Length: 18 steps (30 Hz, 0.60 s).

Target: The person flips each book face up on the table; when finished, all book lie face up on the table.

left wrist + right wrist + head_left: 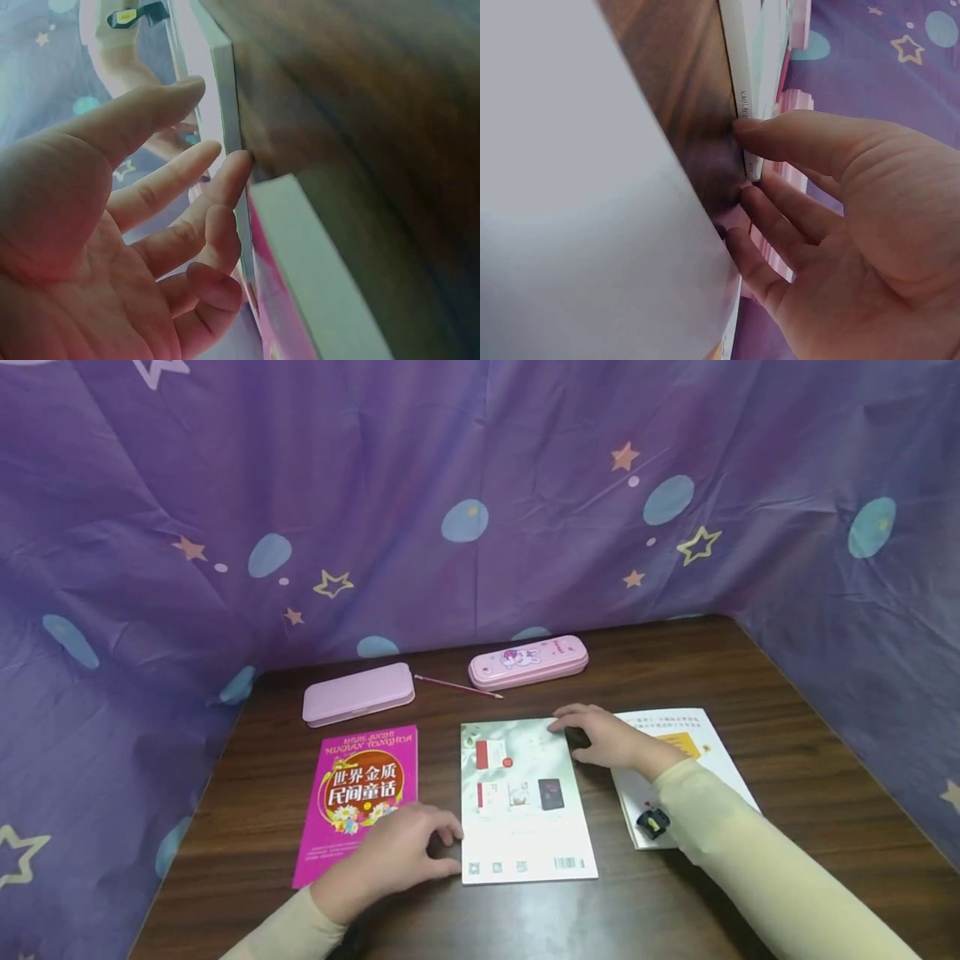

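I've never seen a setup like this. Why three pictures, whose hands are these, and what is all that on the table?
There is no machine here: a person wears three cameras. The big picture comes from the head, looking down at a wooden table walled with purple starry cloth. The two close-ups come from the wrists.

Three books lie side by side: a pink book, a pale middle book and a white book. Behind them are two pink pencil cases with a thin pencil between.

The left hand touches the middle book's near left edge with its fingertips. The right hand touches its far right corner with the thumb. Neither hand has lifted it.
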### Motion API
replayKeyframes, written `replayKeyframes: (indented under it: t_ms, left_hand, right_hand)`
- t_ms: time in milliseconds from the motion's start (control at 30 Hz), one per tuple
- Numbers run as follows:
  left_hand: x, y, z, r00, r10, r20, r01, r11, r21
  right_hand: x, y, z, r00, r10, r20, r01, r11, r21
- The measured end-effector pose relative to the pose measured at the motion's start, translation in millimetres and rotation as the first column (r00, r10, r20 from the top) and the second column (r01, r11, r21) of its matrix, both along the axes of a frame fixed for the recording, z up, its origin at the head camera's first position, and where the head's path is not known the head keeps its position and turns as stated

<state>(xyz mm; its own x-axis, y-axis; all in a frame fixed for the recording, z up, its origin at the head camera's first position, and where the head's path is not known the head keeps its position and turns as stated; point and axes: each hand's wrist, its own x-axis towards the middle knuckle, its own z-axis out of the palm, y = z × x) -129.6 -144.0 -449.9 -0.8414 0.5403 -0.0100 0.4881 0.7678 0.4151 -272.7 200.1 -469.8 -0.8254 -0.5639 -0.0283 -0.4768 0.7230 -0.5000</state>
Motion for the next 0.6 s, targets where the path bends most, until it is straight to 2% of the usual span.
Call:
replayKeyframes:
  t_ms: [267,467,600]
  left_hand:
    - [0.2,11,-5.6,0.999,-0.017,0.027,0.017,1.0,-0.007]
    - [1.8,14,-7.1,1.0,-0.001,0.021,0.002,1.0,-0.016]
    - [1.9,12,-6.3,0.999,0.007,0.04,-0.007,1.0,0.002]
  right_hand:
    - [-2.0,3,0.4,0.999,-0.045,0.0,0.045,0.999,0.001]
    - [-2.6,3,0.3,0.999,-0.035,-0.011,0.035,0.999,-0.03]
    - [-4.9,3,0.0,0.998,-0.058,-0.036,0.056,0.997,-0.061]
